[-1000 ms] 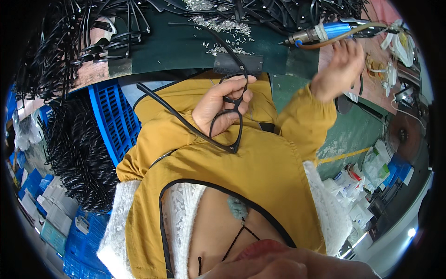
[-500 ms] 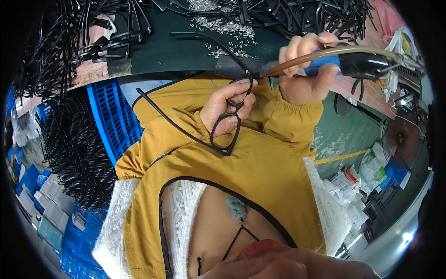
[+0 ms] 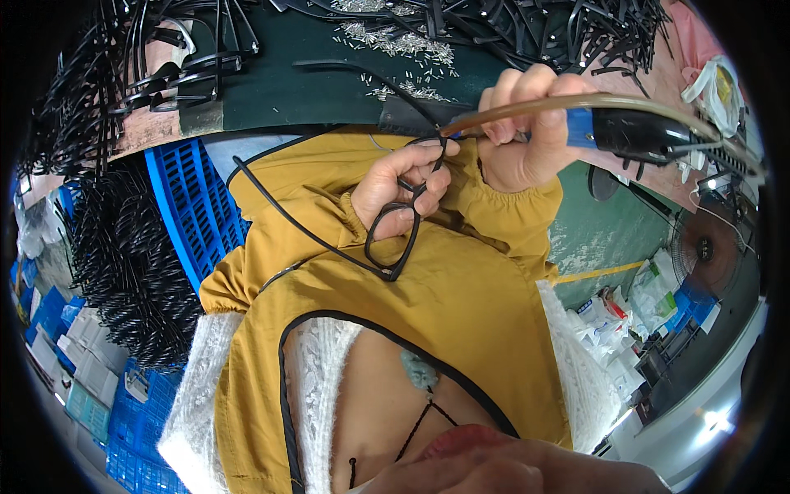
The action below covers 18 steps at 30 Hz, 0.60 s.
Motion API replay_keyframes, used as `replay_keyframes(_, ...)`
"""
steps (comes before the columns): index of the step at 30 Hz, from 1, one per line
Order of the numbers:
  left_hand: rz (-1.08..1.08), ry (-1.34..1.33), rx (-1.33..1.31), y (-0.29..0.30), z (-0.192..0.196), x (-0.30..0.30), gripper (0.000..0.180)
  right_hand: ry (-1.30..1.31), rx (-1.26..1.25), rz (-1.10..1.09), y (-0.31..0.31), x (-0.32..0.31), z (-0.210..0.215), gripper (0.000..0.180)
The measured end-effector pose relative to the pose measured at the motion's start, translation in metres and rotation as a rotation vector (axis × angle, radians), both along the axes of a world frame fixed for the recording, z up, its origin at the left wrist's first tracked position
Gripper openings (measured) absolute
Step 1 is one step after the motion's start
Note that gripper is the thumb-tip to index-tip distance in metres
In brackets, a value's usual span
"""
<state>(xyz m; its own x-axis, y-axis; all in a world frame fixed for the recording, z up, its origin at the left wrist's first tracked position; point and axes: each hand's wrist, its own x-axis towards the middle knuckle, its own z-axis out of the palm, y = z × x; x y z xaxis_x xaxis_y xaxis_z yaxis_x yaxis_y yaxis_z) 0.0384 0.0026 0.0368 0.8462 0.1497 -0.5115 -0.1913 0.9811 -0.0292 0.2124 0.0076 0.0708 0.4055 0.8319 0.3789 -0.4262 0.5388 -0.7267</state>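
One black eyeglass frame (image 3: 405,253) over the mustard smock (image 3: 461,329), left hand (image 3: 377,194) curled around its front; it looks light, springy, smooth, fragile at thin rims, best pinched mid-front; right hand (image 3: 518,156) grips a blue-and-black power screwdriver (image 3: 634,132) alongside.

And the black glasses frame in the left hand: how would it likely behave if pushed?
The glasses frame would probably feel light, given its slim rims and temples. The long temples, spread wide apart, might swing or flex. The rims seem fairly stiff, showing no sag in the left hand, though perhaps fragile, being so thin.
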Motion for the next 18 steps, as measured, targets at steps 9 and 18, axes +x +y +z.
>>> replay_keyframes(9,-0.022,0.014,0.157,0.005,0.01,-0.006,0.041,0.179,0.013,0.043,0.018,0.024,0.012,0.014)
replay_keyframes(18,0.357,0.118,0.908,0.045,0.031,-0.014,0.076,0.055,-0.094,-0.26,0.052,0.061,-0.009,0.013)
